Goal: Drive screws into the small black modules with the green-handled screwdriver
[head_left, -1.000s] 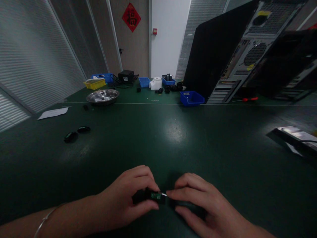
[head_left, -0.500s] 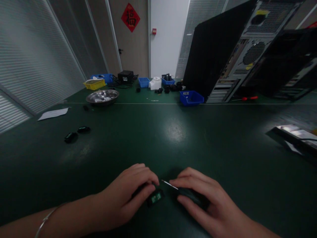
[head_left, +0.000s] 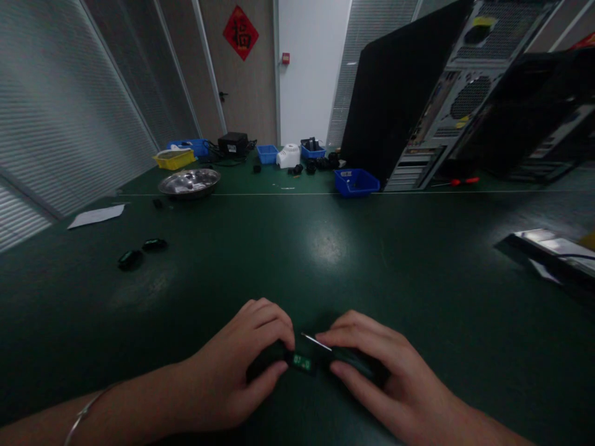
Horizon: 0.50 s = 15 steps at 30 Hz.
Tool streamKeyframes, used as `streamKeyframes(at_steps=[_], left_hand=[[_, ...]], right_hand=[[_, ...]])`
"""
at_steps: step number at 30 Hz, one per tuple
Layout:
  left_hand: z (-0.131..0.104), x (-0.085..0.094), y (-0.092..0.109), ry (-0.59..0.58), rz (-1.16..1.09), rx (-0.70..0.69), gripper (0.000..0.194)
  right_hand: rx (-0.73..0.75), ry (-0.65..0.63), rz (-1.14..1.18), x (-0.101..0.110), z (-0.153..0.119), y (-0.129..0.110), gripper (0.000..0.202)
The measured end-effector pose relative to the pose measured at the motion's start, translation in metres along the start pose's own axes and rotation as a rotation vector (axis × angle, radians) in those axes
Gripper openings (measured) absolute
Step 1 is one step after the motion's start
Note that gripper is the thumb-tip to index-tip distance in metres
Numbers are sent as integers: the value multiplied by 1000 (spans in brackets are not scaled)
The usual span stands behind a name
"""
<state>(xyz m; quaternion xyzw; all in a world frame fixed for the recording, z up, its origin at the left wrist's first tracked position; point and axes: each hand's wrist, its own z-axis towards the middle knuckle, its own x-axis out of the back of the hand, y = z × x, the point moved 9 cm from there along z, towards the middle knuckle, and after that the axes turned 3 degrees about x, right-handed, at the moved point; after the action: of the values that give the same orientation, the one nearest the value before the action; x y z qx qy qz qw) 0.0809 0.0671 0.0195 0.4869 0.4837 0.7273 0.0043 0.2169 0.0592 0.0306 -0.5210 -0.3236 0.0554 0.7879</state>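
Note:
My left hand [head_left: 253, 359] has its thumb and fingers closed on the left end of a small black device [head_left: 303, 362] with a green part facing up, near the front of the green table. My right hand [head_left: 379, 371] is wrapped round the dark handle of a screwdriver [head_left: 318, 342]. Its thin metal shaft points left, and the tip lies just above the device, close to my left fingertips, without visible contact. Two similar black devices, one [head_left: 130, 259] nearer and one [head_left: 154, 244] farther, lie on the left of the table.
A metal bowl [head_left: 189, 183], a yellow tray [head_left: 174, 160] and a dark blue bin [head_left: 356, 183] stand toward the back. A large computer case [head_left: 400, 93] rises at the back right. White paper [head_left: 96, 215] lies left; a flat panel-like object [head_left: 553, 248] is at the right.
The small device has turned, its green part now slanting down to the right and farther out from my left fingers. My right hand and the screwdriver have barely shifted.

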Motion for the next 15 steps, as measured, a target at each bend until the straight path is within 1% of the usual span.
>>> streamKeyframes(at_steps=[6,10,13,15], left_hand=[[0,3,-2,30,16,8,32],[0,1,-1,17,13,-5,36],[0,-1,-6,8,35,5,26],[1,0,-9,27,22,23,18]], right_hand=[[-25,-48,-51,-3,-3,2,32],[-26,-53,-110,-5,-4,3,32],[-25,-57,-161,-5,-5,2,31],[-29,-72,-186,-5,-5,1,31]])
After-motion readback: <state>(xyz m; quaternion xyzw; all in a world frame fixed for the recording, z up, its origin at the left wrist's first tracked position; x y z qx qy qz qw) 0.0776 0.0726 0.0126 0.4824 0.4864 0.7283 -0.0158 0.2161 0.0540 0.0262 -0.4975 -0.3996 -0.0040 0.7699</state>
